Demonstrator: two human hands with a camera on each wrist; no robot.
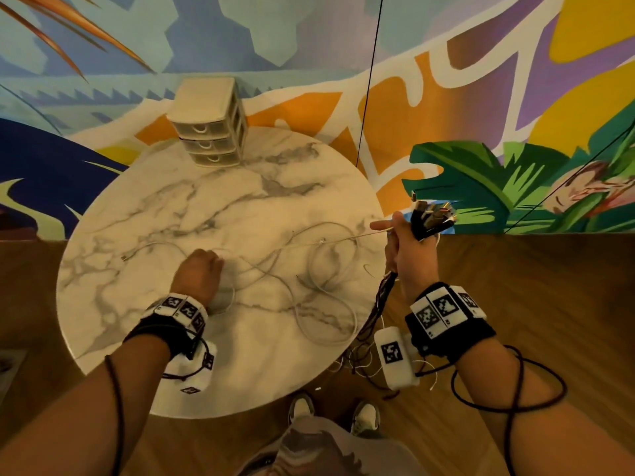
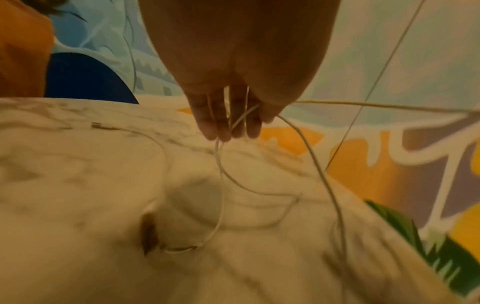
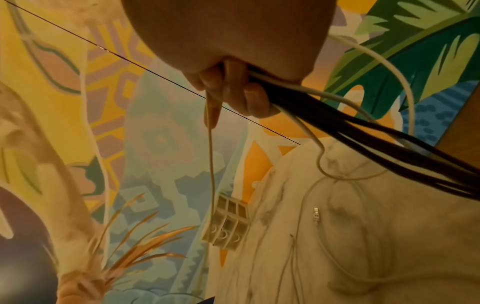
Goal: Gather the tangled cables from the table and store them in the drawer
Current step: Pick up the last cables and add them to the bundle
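White cables (image 1: 323, 269) lie in loose tangled loops across the round marble table (image 1: 240, 207). My left hand (image 1: 216, 261) rests on the table's left half and pinches a white cable (image 2: 221, 164) that runs between its fingers (image 2: 207, 123). My right hand (image 1: 395, 235) hovers at the table's right edge and grips a bundle of black cables (image 3: 363, 139). Their plug ends (image 1: 433, 214) stick up above the fist. A taut white cable (image 3: 211, 164) runs along the extended index finger. The beige three-drawer unit (image 1: 209, 121) stands at the far edge, all drawers closed.
Black and white cable ends (image 1: 364, 355) dangle from my right hand past the table's edge toward the wooden floor. A loose plug (image 1: 124, 258) lies at the table's left. A thin black line (image 1: 369, 80) hangs behind the table. My shoes (image 1: 302, 407) are by the near edge.
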